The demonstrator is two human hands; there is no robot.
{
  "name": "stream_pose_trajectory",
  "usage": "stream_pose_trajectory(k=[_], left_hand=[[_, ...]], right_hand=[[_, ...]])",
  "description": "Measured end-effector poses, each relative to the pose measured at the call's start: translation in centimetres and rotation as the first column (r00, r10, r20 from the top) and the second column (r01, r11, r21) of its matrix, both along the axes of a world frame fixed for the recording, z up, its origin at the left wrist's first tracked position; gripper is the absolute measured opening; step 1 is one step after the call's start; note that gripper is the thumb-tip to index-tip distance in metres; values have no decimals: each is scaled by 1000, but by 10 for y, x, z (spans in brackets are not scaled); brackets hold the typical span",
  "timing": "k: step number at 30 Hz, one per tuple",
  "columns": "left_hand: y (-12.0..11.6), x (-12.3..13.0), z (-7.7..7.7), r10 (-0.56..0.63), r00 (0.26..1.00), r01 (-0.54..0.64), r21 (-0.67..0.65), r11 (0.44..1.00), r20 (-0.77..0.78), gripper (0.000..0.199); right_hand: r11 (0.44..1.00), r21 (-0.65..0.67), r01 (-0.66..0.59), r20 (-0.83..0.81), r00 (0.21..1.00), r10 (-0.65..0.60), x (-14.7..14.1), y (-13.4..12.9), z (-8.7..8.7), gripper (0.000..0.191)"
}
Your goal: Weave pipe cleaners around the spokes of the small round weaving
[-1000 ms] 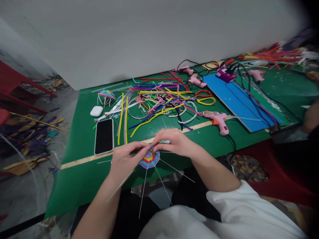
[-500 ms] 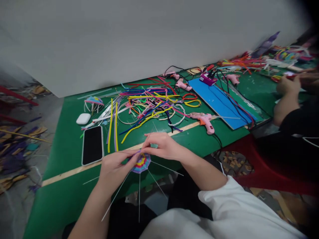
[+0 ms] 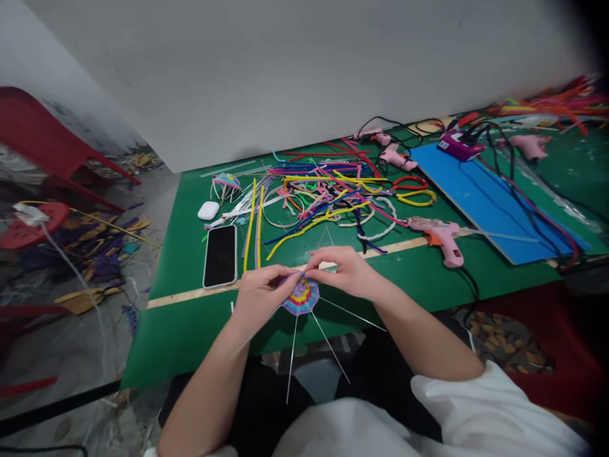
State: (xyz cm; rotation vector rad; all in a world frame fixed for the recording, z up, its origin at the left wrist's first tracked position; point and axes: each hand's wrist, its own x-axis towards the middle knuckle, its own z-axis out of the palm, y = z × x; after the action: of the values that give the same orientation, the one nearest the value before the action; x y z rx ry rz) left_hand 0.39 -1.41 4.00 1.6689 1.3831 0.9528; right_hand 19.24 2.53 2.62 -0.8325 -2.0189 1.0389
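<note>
A small round woven disc [image 3: 301, 297] in purple, blue, yellow and red, with thin pale rods sticking out of it, is held above the near edge of the green table. My left hand [image 3: 264, 293] pinches its upper left rim between thumb and fingers. At the top of the disc, my right hand [image 3: 341, 271] has its thumb and index finger closed on the rim, beside the left fingertips. Some rods point down over my lap; others reach up past the hands. The exact spot between the fingertips is hidden.
On the green table [image 3: 190, 339] are a phone [image 3: 221, 256], a white case [image 3: 208, 210], a small woven piece [image 3: 226, 183], tangled pipe cleaners [image 3: 318, 219], scissors [image 3: 415, 192], a pink glue gun [image 3: 440, 236], a blue board [image 3: 485, 203] and a purple power socket [image 3: 460, 147]. Red chairs stand at left.
The camera view has turned left, so the table contents sit further right. The disc has turned slightly in my hands, which both still hold it. The other person's hands are out of view.
</note>
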Motion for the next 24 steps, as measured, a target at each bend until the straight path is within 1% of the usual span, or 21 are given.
stream_pose_trajectory(k=[4,9,11,13,14,16,18,19,20,22,24], left_hand=[[1,0,-4,-6,1000,6,0,1000,-2,16],[2,2,-8,1,1000,-1,-4,1000,14,16],[3,2,-9,19,999,-18,-17,1000,36,16],[5,3,-11,59,996,-57,-36,998,70,17],[7,3,-13,91,992,-88,-45,995,89,17],[10,2,-16,173,976,-167,-55,984,130,18],[13,2,-20,253,951,-248,-55,967,178,20],[14,2,-21,274,941,-269,-55,962,198,20],[15,2,-22,280,936,-275,-55,960,212,20],[15,3,-24,255,941,-246,-69,967,223,19],[15,4,-25,218,948,-201,-96,975,232,21]], right_hand=[[999,34,9,-3,1000,-9,-1,1,-4,17],[1000,-7,14,-26,1000,-14,-2,2,-5,15],[997,-71,19,-41,999,-22,-3,4,-5,15],[981,-194,19,-72,997,-33,-4,6,-7,15],[961,-275,9,-104,994,-39,-4,8,-8,15],[899,-437,-35,-186,981,-52,-5,10,-10,19],[834,-543,-98,-254,966,-52,-5,11,-12,26],[813,-572,-114,-268,962,-54,-5,12,-12,30],[803,-586,-111,-267,962,-61,-6,11,-13,33],[809,-585,-56,-233,967,-101,-7,10,-14,32],[830,-557,21,-188,970,-152,-9,9,-16,26]])
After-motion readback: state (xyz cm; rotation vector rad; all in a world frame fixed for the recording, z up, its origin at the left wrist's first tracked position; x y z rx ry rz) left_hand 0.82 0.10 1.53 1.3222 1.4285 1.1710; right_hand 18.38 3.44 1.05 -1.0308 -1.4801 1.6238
